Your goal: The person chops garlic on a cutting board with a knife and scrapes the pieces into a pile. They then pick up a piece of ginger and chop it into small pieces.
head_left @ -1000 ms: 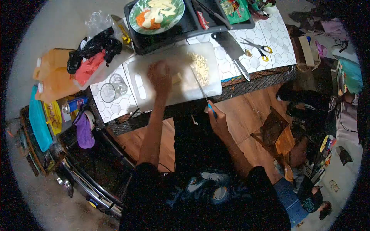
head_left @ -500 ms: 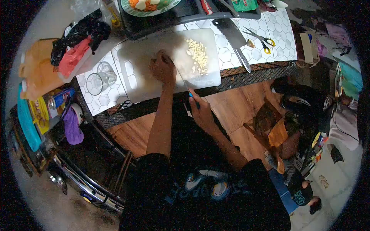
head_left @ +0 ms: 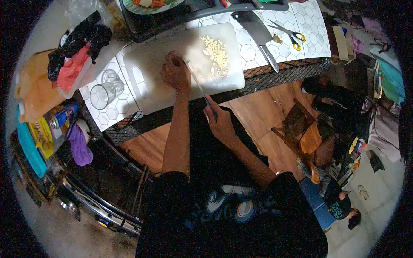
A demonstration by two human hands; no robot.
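My left hand [head_left: 175,74] is over the cutting board [head_left: 235,71], its fingers curled closed; whatever is inside them is hidden. In my right hand [head_left: 220,124], at the board's near edge, is a knife [head_left: 197,81] with a blue handle. Its narrow blade points up and away, the tip close beside my left fingers. Chopped pale pieces [head_left: 218,58], looking like garlic, lie in a loose pile on the right part of the board. A dark shadow covers the board around my left hand.
Right of the board lie a cleaver [head_left: 256,32] and yellow-handled scissors [head_left: 290,34]. Two drinking glasses [head_left: 102,95] are at the left. Behind stands a black tray [head_left: 142,28] with a plate [head_left: 161,8] of food. A wooden chair [head_left: 297,129] and another person [head_left: 337,202] are at the right.
The view has shifted slightly, so the table appears farther up and left. The knife blade now shows a small gap from my left hand, where before it lay against it.
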